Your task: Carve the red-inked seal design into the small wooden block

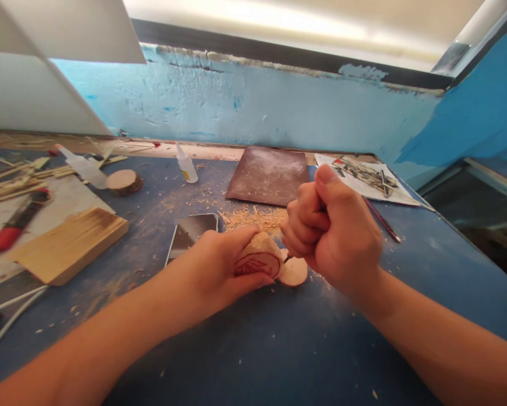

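My left hand (217, 268) is wrapped round a small pale wooden piece (259, 254) with a red drawn outline on its face, holding it tilted on the blue table (257, 349). A thin round wood slice (294, 272) lies flat beside it. My right hand (331, 231) is closed in a fist around a carving tool; only its dark tip (287, 259) shows below the fist, touching the wooden piece. Wood shavings (253, 217) are piled just behind both hands.
A phone (189, 232) lies left of the shavings, a brown sheet (268, 175) behind them. At left are a wood block (69, 243), a red-handled knife (16, 223), sticks (8, 180), a log slice (124, 181) and two glue bottles (186, 165). Paper with metal tools (369, 177) lies at right.
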Tool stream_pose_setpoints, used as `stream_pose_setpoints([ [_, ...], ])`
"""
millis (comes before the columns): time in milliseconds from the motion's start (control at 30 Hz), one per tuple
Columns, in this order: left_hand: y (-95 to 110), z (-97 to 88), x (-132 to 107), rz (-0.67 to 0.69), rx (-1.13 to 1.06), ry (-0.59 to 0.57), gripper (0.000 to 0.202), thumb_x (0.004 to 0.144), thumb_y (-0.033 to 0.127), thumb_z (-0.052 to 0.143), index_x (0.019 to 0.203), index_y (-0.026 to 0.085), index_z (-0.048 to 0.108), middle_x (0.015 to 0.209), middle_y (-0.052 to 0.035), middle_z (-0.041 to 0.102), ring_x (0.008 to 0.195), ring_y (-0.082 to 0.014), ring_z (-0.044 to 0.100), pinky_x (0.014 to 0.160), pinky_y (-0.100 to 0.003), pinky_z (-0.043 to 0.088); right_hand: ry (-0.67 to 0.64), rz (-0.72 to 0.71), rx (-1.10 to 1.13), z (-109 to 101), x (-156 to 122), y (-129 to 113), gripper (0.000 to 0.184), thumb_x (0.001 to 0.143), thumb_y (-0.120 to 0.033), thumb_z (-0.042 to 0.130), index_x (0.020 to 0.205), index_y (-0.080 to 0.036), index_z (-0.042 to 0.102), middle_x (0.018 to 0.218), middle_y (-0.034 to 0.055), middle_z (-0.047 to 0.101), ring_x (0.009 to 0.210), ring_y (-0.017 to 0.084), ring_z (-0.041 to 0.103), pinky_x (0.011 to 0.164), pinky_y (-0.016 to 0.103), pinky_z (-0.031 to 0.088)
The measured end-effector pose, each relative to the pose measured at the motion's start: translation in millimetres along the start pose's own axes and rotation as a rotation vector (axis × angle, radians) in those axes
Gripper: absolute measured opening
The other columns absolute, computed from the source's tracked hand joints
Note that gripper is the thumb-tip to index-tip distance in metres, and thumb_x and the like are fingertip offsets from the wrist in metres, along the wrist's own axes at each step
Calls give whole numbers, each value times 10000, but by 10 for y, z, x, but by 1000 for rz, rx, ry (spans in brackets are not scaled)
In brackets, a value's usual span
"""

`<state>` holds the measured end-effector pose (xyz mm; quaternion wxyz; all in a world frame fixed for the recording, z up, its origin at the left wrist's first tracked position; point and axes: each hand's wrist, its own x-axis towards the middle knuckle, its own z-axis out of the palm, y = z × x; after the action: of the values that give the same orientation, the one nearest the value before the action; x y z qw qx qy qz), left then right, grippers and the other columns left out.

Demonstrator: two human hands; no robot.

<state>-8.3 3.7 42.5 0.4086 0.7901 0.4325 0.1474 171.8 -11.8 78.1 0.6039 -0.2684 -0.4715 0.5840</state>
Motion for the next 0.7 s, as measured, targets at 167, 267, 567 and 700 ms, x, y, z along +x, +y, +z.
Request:
stream_pose_setpoints([
  [167, -18, 12, 3, 3, 14, -16, 187, 844, 369, 743, 939, 235, 654, 785, 35, 745, 696, -185, 683, 619, -267, 461, 19, -37, -35, -41, -36, 23, 604, 1031, -525, 533, 545, -220, 343, 521, -66, 197, 402, 76, 179, 371, 263, 179],
  [267, -29, 18, 10, 5, -10, -6, 175, 843, 349, 743, 933, 230, 652, 784, 38, 743, 691, -178, 681, 622, -266, 467, -27, 38, -39, -75, -56, 103, 570, 1023, -521, 554, 564, -215, 408, 515, -64, 239, 419, 81, 215, 388, 260, 185],
  [567, 10, -11, 2, -15, 21, -17, 180, 845, 356, 749, 924, 228, 650, 782, 40, 742, 697, -180, 682, 628, -267, 459, 0, -14, -22, -6, 13, -20, 638, 1039, -539, 507, 534, -211, 298, 512, -68, 172, 390, 68, 189, 370, 240, 181],
  [700, 0, 5, 3, -5, -2, -7, 172, 836, 345, 754, 925, 230, 661, 782, 43, 746, 695, -178, 679, 629, -269, 464, -23, -39, -76, -86, -16, 104, 588, 1044, -501, 518, 552, -215, 371, 518, -61, 235, 403, 79, 224, 376, 260, 205],
])
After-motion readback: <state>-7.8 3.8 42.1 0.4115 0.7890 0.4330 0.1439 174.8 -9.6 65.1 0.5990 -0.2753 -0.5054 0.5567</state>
